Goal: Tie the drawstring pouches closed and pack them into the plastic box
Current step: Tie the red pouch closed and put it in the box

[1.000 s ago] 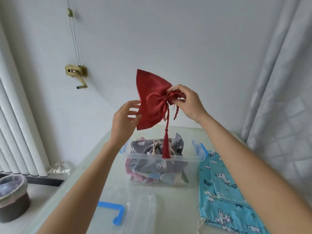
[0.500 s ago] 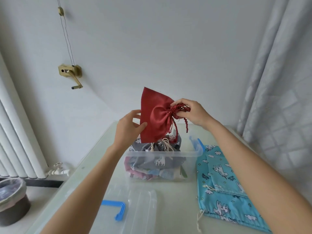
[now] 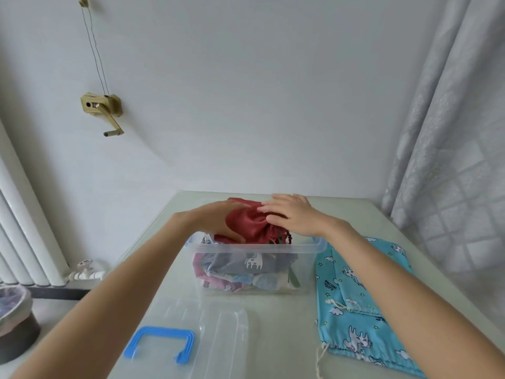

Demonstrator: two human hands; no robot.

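Two bare hands press a red satin drawstring pouch (image 3: 247, 224) onto the heaped contents of the clear plastic box (image 3: 254, 248). Left hand (image 3: 218, 218) cups the pouch's 9 o'clock side; right hand (image 3: 291, 214) lies flat, fingers extended, on its gathered neck at 3 o'clock. Printed pouches fill the box below. Blue cartoon-print fabric pouch (image 3: 358, 302), at 4 o'clock from the box, carries small dark lettering, too small to confirm. Clear lid with blue handle (image 3: 188, 343) lies at 7 o'clock.
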